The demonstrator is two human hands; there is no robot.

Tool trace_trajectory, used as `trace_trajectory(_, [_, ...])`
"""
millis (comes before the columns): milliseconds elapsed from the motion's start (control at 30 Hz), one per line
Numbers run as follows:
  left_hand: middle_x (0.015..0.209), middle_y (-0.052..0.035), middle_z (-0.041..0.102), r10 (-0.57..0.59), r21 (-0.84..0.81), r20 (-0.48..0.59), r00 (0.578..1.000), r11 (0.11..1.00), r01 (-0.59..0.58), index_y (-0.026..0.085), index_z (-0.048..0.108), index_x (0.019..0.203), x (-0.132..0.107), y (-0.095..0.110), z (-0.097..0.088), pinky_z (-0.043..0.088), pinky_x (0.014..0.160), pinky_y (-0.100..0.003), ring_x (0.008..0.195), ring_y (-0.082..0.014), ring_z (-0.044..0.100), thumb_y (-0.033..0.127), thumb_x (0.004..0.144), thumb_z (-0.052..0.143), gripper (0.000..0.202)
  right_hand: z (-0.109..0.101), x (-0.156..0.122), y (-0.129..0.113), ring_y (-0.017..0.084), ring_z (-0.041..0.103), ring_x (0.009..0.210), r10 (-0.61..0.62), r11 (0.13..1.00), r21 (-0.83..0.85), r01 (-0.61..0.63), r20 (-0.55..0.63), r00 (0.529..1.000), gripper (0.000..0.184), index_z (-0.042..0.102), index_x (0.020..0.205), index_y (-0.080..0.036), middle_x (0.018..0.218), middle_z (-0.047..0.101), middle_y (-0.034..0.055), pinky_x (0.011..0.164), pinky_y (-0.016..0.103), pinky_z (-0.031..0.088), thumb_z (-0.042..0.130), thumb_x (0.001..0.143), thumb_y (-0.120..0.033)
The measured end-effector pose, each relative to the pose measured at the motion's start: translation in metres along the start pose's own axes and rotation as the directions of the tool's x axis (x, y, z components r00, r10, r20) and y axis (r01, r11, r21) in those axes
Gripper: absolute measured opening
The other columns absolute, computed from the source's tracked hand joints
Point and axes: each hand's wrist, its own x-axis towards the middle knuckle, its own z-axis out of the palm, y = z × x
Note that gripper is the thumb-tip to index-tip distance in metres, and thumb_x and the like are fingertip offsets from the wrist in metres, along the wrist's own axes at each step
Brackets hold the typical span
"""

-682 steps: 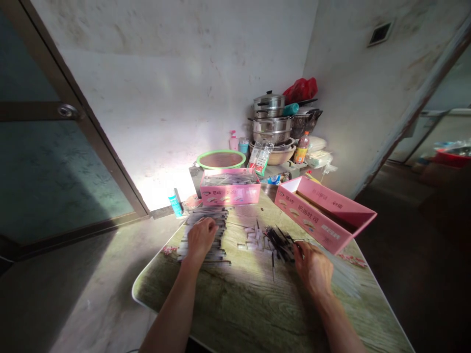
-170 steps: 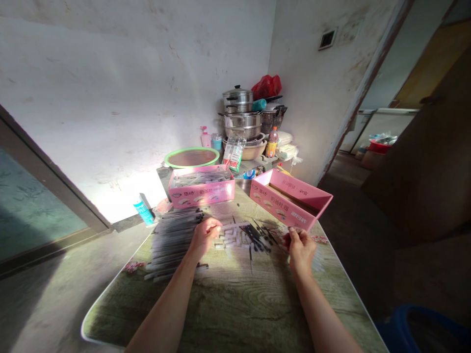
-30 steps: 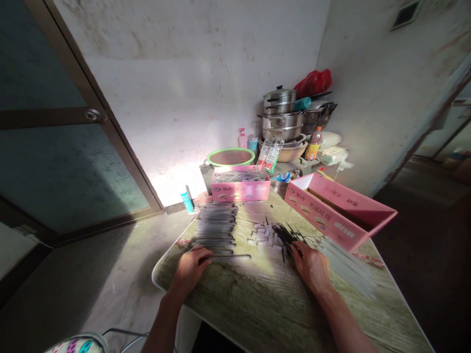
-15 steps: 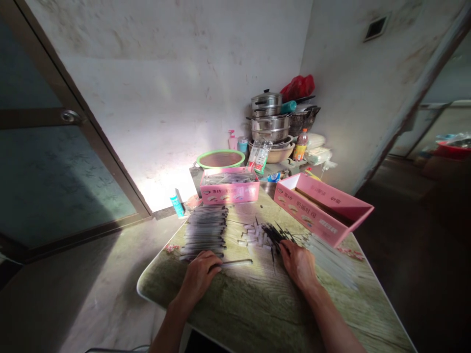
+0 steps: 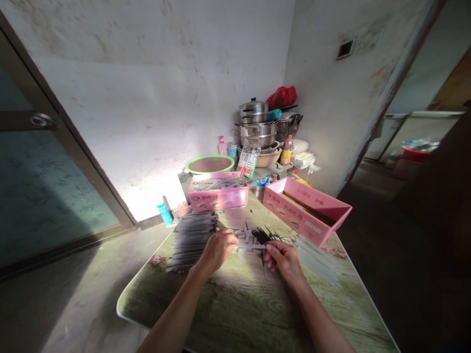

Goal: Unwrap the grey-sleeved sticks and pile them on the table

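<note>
Translucent sleeve held level between the left grip and the right grip, over the wood-patterned surface.

Just behind it, short white pieces and a heap of black sticks crowd the middle, partly hidden by the hands; a row of slim packets lies beside the left hand, and loose clear sleeves fan out beyond the right. The left fingers pinch one end, the right thumb and fingers the other, both closed narrow. At the back, one pink carton is filled with slim packets; the angled pink carton on the right shows a brown interior.
</note>
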Motion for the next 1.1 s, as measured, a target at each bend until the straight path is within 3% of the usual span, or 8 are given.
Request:
trace_trajectory(133, [0.084, -0.0062, 0.07, -0.002, -0.124, 0.035, 0.999, 0.992, 0.006, 0.016, 0.077, 0.084, 0.028, -0.009, 0.022, 0.047, 0.069, -0.028, 0.073, -0.0177, 0.063, 0.017, 0.078, 0.064, 0.014, -0.009, 0.004, 0.003, 0.012, 0.053, 0.04, 0.043, 0.984, 0.177, -0.021, -0.121, 0.992, 0.042, 0.063, 0.068, -0.017, 0.054, 0.064, 0.0008, 0.039, 0.023, 0.043, 0.074, 0.073, -0.057])
trace_trajectory(367, [0.085, -0.0046, 0.071, 0.003, -0.212, 0.061, 0.998, 0.977, 0.01, 0.019, 0.079, 0.091, 0.038, -0.025, 0.047, 0.047, 0.065, -0.026, 0.072, -0.0161, 0.064, 0.014, 0.077, 0.066, 0.02, -0.016, 0.008, 0.01, 0.011, 0.052, 0.037, 0.061, 0.985, 0.173, -0.03, -0.175, 0.983, 0.047, 0.062, 0.06, -0.017, 0.048, 0.063, 0.0019, 0.038, 0.022, 0.043, 0.071, 0.074, -0.061])
trace_trajectory(667, [0.089, -0.0048, 0.073, -0.009, -0.24, 0.046, 0.999, 0.971, 0.019, 0.021, 0.08, 0.091, 0.03, -0.025, 0.045, 0.05, 0.073, -0.026, 0.082, -0.0175, 0.067, 0.012, 0.079, 0.067, 0.02, -0.017, 0.008, 0.012, 0.011, 0.054, 0.037, 0.102, 0.98, 0.183, -0.073, -0.158, 0.982, 0.048, 0.061, 0.059, -0.016, 0.05, 0.064, 0.0029, 0.038, 0.022, 0.045, 0.073, 0.074, -0.06])
trace_trajectory(833, [0.091, -0.0063, 0.073, 0.0, -0.252, 0.019, 1.0, 0.968, 0.005, 0.02, 0.08, 0.093, 0.026, -0.026, 0.042, 0.052, 0.078, -0.028, 0.085, -0.0182, 0.068, 0.014, 0.081, 0.067, 0.019, -0.018, 0.009, 0.015, 0.013, 0.056, 0.037, 0.129, 0.975, 0.204, -0.084, -0.22, 0.967, 0.048, 0.06, 0.064, -0.017, 0.053, 0.066, 0.0036, 0.034, 0.022, 0.044, 0.069, 0.076, -0.062])
trace_trajectory(1100, [0.089, -0.0063, 0.073, -0.004, -0.241, 0.02, 1.0, 0.971, 0.009, 0.022, 0.08, 0.09, 0.026, -0.027, 0.041, 0.053, 0.078, -0.028, 0.086, -0.0189, 0.067, 0.015, 0.08, 0.065, 0.019, -0.02, 0.009, 0.015, 0.01, 0.052, 0.034, 0.119, 0.99, 0.092, -0.104, -0.183, 0.976, 0.048, 0.056, 0.058, -0.018, 0.046, 0.061, 0.001, 0.031, 0.019, 0.04, 0.071, 0.074, -0.061])
